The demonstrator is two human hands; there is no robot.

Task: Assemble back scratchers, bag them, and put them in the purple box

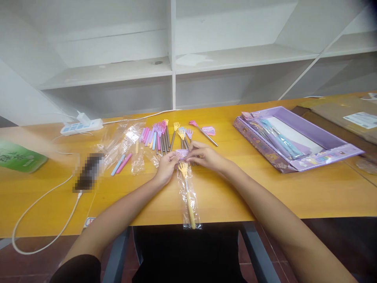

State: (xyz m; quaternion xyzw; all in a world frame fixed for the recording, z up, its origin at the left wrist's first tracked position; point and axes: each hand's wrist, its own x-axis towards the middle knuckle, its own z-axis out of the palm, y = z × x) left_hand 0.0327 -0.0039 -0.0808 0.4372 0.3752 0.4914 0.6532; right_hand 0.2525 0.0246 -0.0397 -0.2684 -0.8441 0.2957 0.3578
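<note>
My left hand (167, 168) pinches the left side of a small purple printed card (182, 154). At the card's right edge, my right hand (205, 155) has its fingers pinched together; they appear to grip the card too. Just below both hands lies a yellow hand-shaped back scratcher (190, 200) inside a clear plastic sleeve (196, 214), with its claw end toward the card and its handle end at the table's front edge. Beyond my hands, several unwrapped back scratchers (166, 135) with pink, purple, yellow and blue claws lie side by side.
Loose clear bags (122, 137) and pink and blue handles (123, 163) lie left. A pink-clawed scratcher (206, 133) rests beside printed cards (209, 130). Right stands a purple box (312, 135) holding packed scratchers. A power strip (81, 126) and a blurred, cabled device (88, 172) are far left.
</note>
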